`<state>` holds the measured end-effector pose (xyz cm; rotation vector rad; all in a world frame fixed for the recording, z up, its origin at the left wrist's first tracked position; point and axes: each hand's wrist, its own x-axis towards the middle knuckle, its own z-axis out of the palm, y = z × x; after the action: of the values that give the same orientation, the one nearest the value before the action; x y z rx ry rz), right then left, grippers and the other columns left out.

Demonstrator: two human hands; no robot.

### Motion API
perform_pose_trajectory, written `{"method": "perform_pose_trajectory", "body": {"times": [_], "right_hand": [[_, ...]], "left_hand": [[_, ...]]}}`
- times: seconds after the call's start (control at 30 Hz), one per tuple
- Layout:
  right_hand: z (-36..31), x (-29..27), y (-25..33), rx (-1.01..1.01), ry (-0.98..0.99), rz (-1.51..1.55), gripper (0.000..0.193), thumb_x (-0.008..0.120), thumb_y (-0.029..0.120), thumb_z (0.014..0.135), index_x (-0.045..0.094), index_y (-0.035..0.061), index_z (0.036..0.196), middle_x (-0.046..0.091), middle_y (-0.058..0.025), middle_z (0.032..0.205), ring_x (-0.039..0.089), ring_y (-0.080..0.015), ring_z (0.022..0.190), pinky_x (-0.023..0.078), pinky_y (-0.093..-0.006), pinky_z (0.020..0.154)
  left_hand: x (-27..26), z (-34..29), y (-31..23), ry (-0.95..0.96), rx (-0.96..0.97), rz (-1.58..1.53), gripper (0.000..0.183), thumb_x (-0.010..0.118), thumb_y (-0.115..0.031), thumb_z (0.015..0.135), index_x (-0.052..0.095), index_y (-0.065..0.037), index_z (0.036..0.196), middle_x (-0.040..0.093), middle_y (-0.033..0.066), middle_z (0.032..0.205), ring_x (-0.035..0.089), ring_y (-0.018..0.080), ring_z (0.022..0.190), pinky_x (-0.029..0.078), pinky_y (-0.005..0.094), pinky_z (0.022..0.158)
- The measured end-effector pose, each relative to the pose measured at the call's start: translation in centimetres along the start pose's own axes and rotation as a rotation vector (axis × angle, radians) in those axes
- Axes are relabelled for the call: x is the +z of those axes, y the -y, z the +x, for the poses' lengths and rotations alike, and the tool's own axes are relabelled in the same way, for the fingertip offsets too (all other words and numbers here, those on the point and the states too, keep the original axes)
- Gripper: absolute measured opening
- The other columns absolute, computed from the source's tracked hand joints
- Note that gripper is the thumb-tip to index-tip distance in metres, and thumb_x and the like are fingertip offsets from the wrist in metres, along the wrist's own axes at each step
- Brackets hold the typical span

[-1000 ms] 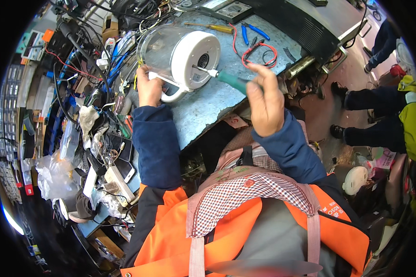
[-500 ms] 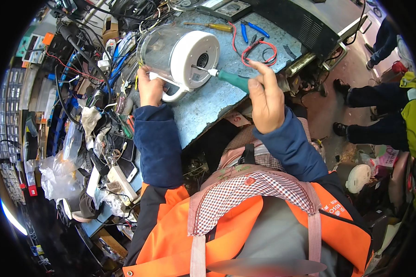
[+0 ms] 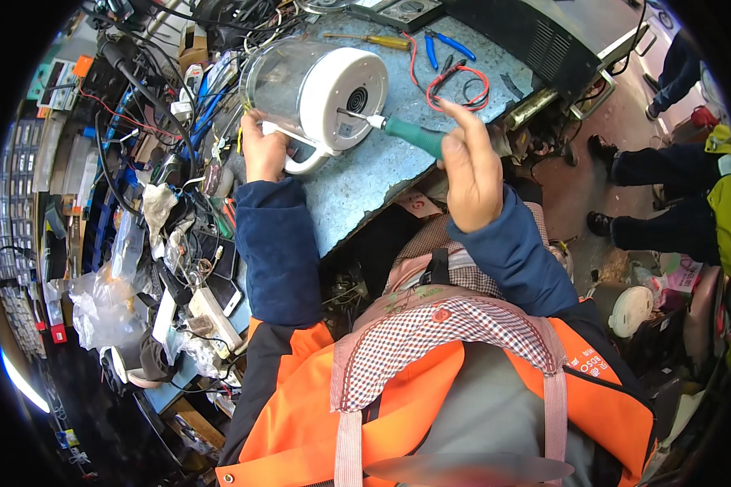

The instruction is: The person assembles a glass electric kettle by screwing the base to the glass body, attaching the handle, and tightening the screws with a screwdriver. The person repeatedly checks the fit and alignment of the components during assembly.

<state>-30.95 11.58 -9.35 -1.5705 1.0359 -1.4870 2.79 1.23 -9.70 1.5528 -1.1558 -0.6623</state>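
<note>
A clear glass jug (image 3: 278, 85) with a white base and handle lies on its side on the blue bench, its round underside (image 3: 357, 89) turned to the right. My left hand (image 3: 264, 152) is closed on it beside the white handle. Against the underside, near its dark round vent, rests the metal tip of a screwdriver (image 3: 414, 136) with a green handle. My right hand (image 3: 473, 174) has the butt end of that handle at its thumb and fingers, with the index finger stretched past it.
Behind the jug lie a yellow-handled screwdriver (image 3: 374, 40), blue-handled pliers (image 3: 447, 49), red test leads (image 3: 477, 79) and a meter (image 3: 410, 12). Tangled cables, tools and plastic bags (image 3: 110, 300) crowd the left. A dark vented case (image 3: 520, 40) sits at the far right. People's legs (image 3: 666, 174) show beyond.
The screwdriver and my right hand have shifted slightly right and toward me. The jug's base has tilted a little; my left hand stays on it.
</note>
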Motion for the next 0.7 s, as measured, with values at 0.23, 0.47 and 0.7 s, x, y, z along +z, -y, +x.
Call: {"method": "perform_pose_trajectory", "body": {"times": [0.23, 0.47, 0.7], "right_hand": [[-0.4, -0.2, 0.7, 0.018, 0.005, 0.017, 0.059, 0.075, 0.009, 0.099, 0.053, -0.0002, 0.153, 0.061, -0.0189, 0.129, 0.064, -0.0256, 0.105, 0.055, -0.0366, 0.089], [-0.4, 0.2, 0.7, 0.078, -0.018, 0.061, 0.051, 0.063, 0.004, 0.104, 0.053, 0.0018, 0.154, 0.061, -0.0116, 0.125, 0.062, -0.016, 0.099, 0.054, -0.0324, 0.09], [-0.5, 0.3, 0.5, 0.02, -0.022, 0.059, 0.051, 0.071, 0.012, 0.104, 0.055, -0.0001, 0.151, 0.064, -0.0149, 0.123, 0.064, -0.0215, 0.101, 0.054, -0.0354, 0.092]], "left_hand": [[0.1, 0.1, 0.2, -0.004, 0.002, -0.01, 0.046, 0.056, 0.014, 0.08, 0.053, -0.005, 0.122, 0.068, 0.0108, 0.094, 0.061, 0.0168, 0.062, 0.049, 0.0316, 0.051], [0.2, -0.4, -0.3, -0.011, -0.002, -0.015, 0.047, 0.058, 0.013, 0.08, 0.054, -0.005, 0.124, 0.069, 0.0109, 0.094, 0.062, 0.017, 0.063, 0.049, 0.0319, 0.052], [0.1, 0.0, 0.0, -0.015, 0.008, 0.037, 0.045, 0.059, 0.013, 0.08, 0.054, -0.006, 0.121, 0.069, 0.0099, 0.092, 0.061, 0.0164, 0.061, 0.05, 0.031, 0.052]]}}
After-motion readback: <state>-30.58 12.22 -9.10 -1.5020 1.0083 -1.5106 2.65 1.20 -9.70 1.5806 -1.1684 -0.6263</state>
